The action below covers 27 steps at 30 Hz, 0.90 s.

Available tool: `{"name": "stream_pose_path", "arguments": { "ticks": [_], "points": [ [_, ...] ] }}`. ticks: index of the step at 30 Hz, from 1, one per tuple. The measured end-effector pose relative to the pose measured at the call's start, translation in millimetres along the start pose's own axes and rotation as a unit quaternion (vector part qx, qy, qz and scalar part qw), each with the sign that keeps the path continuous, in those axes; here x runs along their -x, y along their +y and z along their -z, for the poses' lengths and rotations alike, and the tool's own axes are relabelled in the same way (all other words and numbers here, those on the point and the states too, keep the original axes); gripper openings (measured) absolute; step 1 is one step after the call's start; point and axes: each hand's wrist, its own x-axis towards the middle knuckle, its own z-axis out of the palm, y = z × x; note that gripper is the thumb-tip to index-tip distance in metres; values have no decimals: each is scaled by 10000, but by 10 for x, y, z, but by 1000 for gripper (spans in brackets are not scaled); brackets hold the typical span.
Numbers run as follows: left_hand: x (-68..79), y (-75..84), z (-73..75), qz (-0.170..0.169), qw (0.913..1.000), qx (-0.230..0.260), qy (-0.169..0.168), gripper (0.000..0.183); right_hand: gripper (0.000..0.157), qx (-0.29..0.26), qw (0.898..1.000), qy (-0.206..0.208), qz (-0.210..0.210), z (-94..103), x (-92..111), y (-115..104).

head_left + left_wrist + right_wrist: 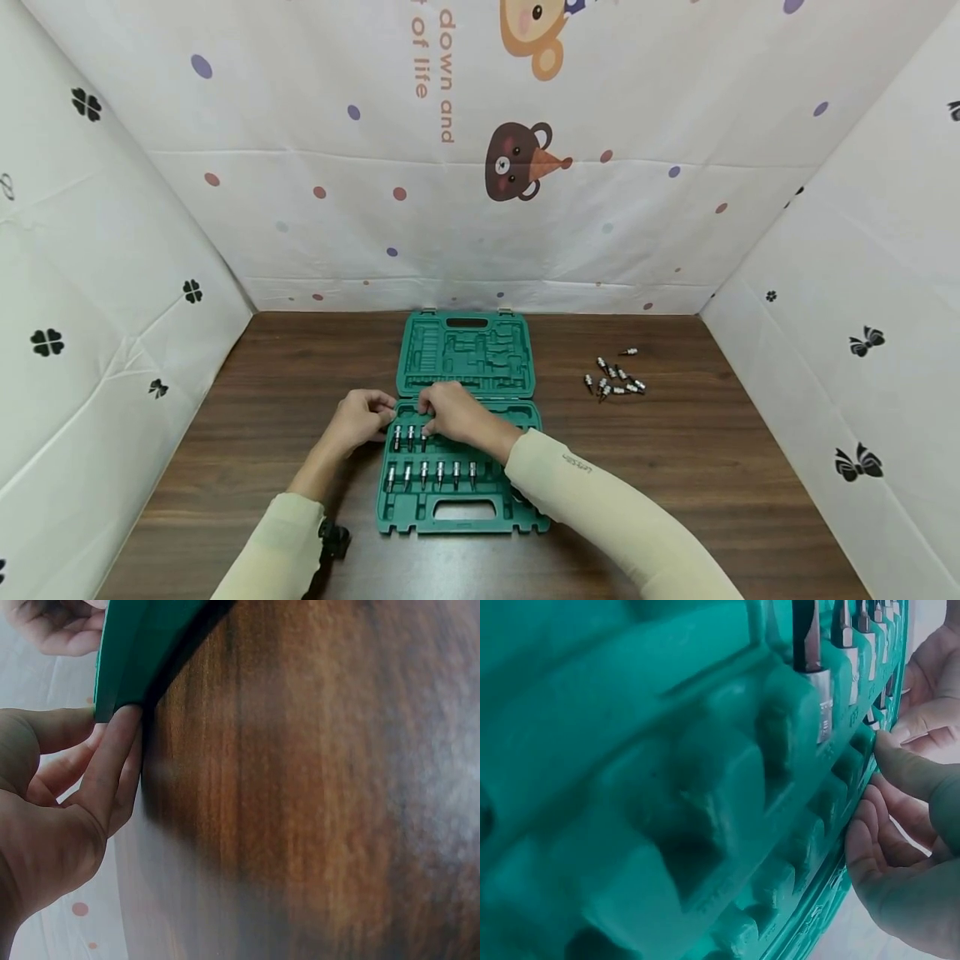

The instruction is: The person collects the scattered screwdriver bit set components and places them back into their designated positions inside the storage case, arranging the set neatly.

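Note:
A green plastic tool case (405,510) lies unfolded on the table, its lid toward the back wall. Several bit sockets (440,475) stand in a row of slots near the handle; a shorter row sits higher up on the left. My left hand (362,417) grips the case's left edge, thumb above and fingers along the outside, as the left wrist view shows. Over the upper row, my right hand (455,412) has its thumb on the silver end of the third bit socket (423,444). The other fingers of that hand curl near the hinge side.
A loose pile of bit sockets (618,387) lies on the brown table (720,467) right of the case. White patterned cloth (360,225) walls the table at the back and both sides. A dark wrist camera (334,540) sits by the left sleeve.

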Motion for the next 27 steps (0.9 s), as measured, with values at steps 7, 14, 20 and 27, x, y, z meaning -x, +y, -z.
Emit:
{"name": "stream_pose_path", "arguments": {
  "ticks": [7, 14, 20, 27],
  "points": [
    [9, -21, 6, 1, 10000, -5, 14, 17, 25, -42, 9999, -15, -109, -6, -30, -48],
    [13, -32, 2, -33, 10000, 1, 1, 18, 26, 47, 9999, -47, -88, -21, -57, -43],
    [14, -20, 5, -20, 10000, 12, -10, 18, 28, -114, 9999, -54, -63, -7, -51, -13],
    [7, -24, 7, -22, 10000, 46, -42, 18, 26, -229, 9995, -108, 167, 28, -29, 29]
  ]
}}
